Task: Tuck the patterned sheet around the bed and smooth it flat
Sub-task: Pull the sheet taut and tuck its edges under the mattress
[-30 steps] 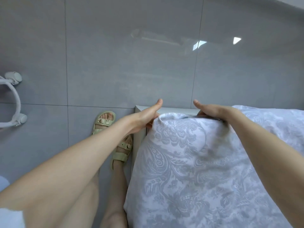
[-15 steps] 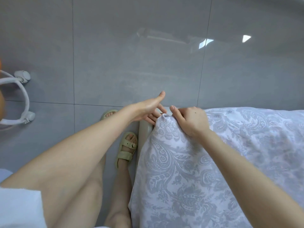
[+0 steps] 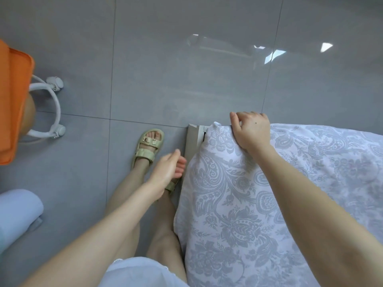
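Nearest, well this side of the frame point(image 3: 192, 141): a white hem point(image 3: 143, 270), bare legs, and the sheet point(image 3: 248, 214) spread over the bed and hanging down its side, just right of the frame's rail. Puffy there, with soft ripples and no flat lie. Not yet tucked along that side, by the look of it.

Closer in, just left of the rail: left hand point(image 3: 169, 172), fingers loosely curled, palm toward the bed, holding nothing and clear of the cloth.

At the frame's corner, just right of it: right hand point(image 3: 251, 131) on top of the sheet's corner, fingers bent over the far edge and gripping the cloth there, fingertips hidden beyond that edge. Beside it, a bare strip of frame, so a corner not fully wrapped.

Left of the frame, on the floor point(image 3: 165, 79): a sandal point(image 3: 149, 145), toes pointing away. Far left of the frame: a blue roll point(image 3: 18, 212), a white wheeled base point(image 3: 54, 108), something orange point(image 3: 14, 104).

Likely trouble from here:
- Dragging the sheet askew by pulling with one hand only, and loosening it elsewhere on the bed.
- Losing the corner by letting go before pushing the hanging side under.
- Trapping folds beneath the mattress and leaving ridges on top.
- Scraping knuckles on the frame's hard edge while tucking.
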Motion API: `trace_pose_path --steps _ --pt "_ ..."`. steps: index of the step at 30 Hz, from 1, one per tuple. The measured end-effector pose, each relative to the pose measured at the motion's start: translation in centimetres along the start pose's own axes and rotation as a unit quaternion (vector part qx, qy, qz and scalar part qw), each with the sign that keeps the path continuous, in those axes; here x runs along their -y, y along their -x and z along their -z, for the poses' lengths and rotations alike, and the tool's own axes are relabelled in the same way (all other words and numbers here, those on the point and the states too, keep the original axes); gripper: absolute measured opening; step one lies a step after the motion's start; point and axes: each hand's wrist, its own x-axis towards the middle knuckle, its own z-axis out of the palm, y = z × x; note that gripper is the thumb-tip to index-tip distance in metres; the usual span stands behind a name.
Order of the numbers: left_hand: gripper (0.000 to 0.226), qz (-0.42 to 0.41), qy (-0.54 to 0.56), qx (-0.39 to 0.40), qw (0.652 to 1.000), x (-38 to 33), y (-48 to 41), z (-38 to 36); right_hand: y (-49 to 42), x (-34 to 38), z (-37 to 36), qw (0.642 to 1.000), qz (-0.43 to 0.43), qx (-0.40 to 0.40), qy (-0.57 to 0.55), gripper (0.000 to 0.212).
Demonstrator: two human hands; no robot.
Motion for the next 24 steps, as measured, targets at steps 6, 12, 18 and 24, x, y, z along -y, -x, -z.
trace_pose_path --steps 6,12,18,24 --pt "0.049 0.019 0.068 0.099 0.993 5.7 3.0 -0.9 2.6 2.7 4.6 0.983 0.093 -0.137 -0.082 0.034" --pt "0.049 0.033 0.098 0.098 0.99 7.7 1.4 -1.9 9.5 8.6 3.1 0.911 0.389 0.13 0.05 0.042" --pt "0.062 0.02 -0.066 0.068 0.995 12.3 1.5 -1.3 9.9 12.3 -0.5 0.784 0.415 0.322 0.33 0.045" --pt "0.059 -0.001 -0.032 0.041 0.999 16.7 3.4 -0.8 8.0 15.3 -1.1 0.718 0.352 0.455 0.391 0.051"
